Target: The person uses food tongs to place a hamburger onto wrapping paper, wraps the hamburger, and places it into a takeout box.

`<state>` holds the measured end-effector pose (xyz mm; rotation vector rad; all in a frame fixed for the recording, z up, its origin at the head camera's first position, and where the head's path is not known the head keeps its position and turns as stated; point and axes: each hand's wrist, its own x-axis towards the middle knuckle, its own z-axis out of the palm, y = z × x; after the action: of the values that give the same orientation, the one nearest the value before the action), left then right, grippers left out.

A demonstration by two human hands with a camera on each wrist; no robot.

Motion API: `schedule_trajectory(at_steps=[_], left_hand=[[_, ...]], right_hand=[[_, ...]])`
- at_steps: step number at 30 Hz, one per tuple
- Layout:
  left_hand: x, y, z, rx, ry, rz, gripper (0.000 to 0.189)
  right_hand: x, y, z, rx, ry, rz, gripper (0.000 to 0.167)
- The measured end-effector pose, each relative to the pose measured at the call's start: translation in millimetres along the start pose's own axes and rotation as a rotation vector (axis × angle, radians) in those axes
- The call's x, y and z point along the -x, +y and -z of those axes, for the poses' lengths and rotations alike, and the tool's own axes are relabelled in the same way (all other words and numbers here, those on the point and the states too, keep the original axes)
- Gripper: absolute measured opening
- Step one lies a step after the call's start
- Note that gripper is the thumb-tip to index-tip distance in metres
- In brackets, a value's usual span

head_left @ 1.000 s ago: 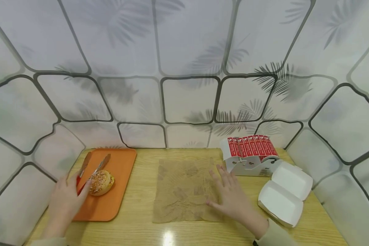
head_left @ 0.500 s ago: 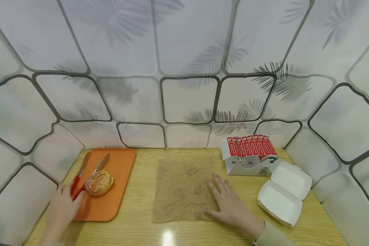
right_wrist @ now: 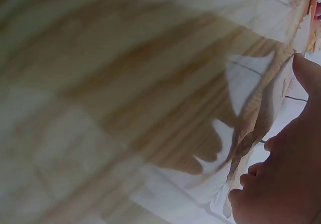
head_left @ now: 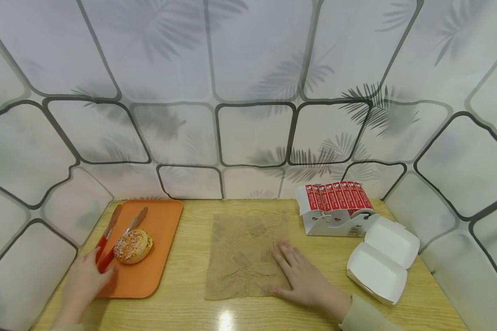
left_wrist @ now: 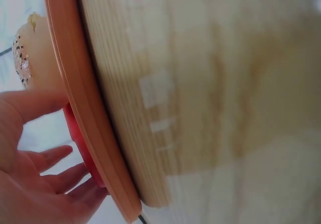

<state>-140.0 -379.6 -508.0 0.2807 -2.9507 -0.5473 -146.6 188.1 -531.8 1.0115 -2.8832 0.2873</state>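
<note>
The left hand [head_left: 83,280], loosely spread, gripping nothing, is at the tongs' [head_left: 102,244] handles on the tray [head_left: 163,230] (probably light, springy; squeeze there). The right hand [head_left: 300,278], flat, unclenched, covers the paper's [head_left: 244,257] right edge, likely flimsy.

Head view: from above, forward and down across the table [head_left: 186,315]. Wrist views: low, close, tilted sideways; with the head view, left shares the orange tray [left_wrist: 80,83] (frame left), right the brown paper [right_wrist: 267,103] (frame right).
</note>
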Motion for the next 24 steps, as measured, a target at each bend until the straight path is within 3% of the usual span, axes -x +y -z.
schedule_trajectory(at_steps=[8, 16, 24], left_hand=[[-4.8, -5.1, 1.4, 0.032, 0.014, 0.051, 0.064], [-11.9, -5.1, 3.8, 0.087, -0.058, 0.152, 0.066], [-18.3, -0.7, 3.6, 0.053, -0.074, 0.174, 0.062]], right_hand=[[-0.4, 1, -2, 0.013, -0.058, 0.04, 0.097], [-3.7, 3, -2, 0.024, -0.085, 0.062, 0.096], [-3.6, 3, 1, -0.003, -0.084, 0.07, 0.098]])
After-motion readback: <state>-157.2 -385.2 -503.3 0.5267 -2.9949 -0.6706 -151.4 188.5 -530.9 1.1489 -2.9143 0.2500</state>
